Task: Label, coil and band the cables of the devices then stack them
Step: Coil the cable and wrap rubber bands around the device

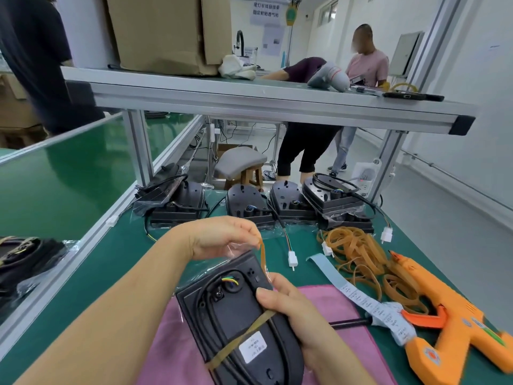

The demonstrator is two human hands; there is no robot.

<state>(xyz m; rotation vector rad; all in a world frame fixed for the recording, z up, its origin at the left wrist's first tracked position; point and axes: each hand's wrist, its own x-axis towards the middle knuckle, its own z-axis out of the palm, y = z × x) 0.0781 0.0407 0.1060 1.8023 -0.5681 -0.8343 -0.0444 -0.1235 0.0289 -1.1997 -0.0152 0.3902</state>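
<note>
- Device (236, 315), cable coiled on its back, lies on a pink cloth (341, 307) at the surface's near edge; the print on its white label (253, 346) is too small to read.
- Left grip (222, 237) pinches a rubber band (263, 255).
- Right grip (286, 304) clasps the device's right side.

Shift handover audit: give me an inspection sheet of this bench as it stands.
Surface: green mat, pink cloth under the work.
Job's things: black device, labelled, banded once; more devices in the back row.
Clutter: band pile, orange tool, label strip.
Grippers: left hand pinches a rubber band; right hand grips the black device.
Cables: cable coiled on the held device; back-row leads trail loose.
Surroundings: stool, people beyond.
</note>
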